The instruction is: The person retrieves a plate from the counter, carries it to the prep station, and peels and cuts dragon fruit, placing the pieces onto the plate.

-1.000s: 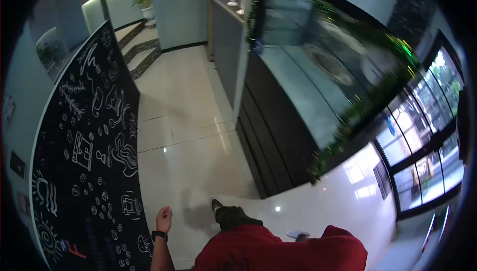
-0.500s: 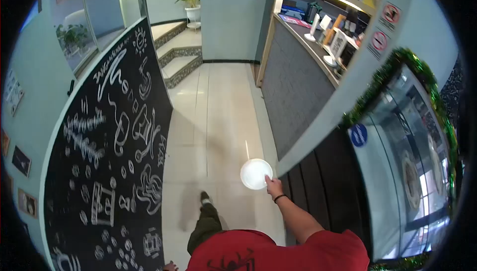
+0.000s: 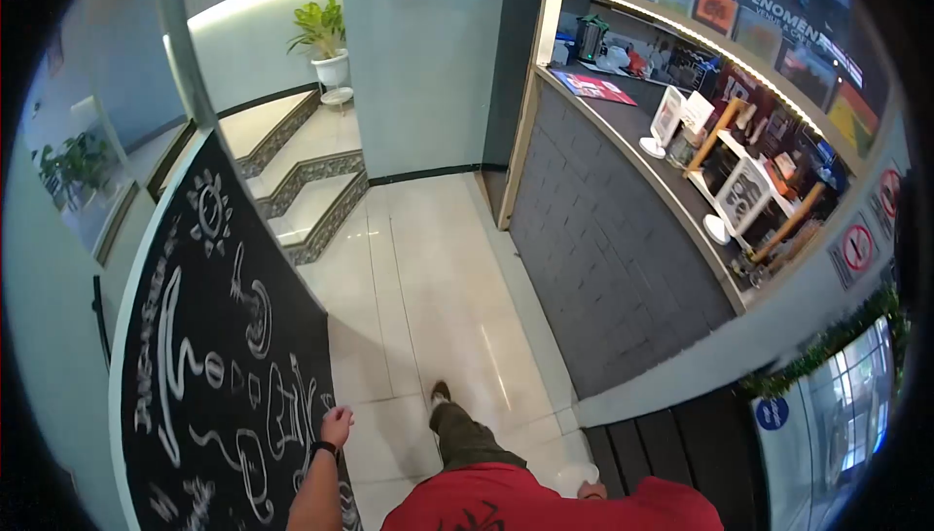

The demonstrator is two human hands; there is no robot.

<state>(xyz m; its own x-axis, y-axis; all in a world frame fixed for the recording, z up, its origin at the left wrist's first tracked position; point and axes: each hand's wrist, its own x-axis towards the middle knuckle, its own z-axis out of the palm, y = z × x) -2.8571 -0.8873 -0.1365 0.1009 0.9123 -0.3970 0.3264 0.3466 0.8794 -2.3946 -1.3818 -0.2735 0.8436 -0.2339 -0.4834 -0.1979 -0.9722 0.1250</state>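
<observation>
My right hand [image 3: 592, 490] hangs low by my right side, closed on the edge of a round white plate [image 3: 568, 476]. The plate is partly cut off from sight by my red shirt, and its surface blends with the pale floor. Swung forward on the left is my left hand [image 3: 337, 427], its fingers curled in with nothing visible in them. It wears a dark wristband and appears in front of the black chalkboard wall [image 3: 219, 366].
A grey counter [image 3: 623, 229] with stands and jars runs along the right. Below it sits a dark slatted surface [image 3: 671, 453] beside a tinsel-trimmed display case [image 3: 837, 414]. Steps [image 3: 306, 200] with a potted plant [image 3: 329, 64] rise at the far left. Tiled floor [image 3: 438, 278] stretches ahead.
I have walked forward, so counter and steps are nearer. My left hand has swung up and forward; my right hand has dropped back towards my side, still with the plate.
</observation>
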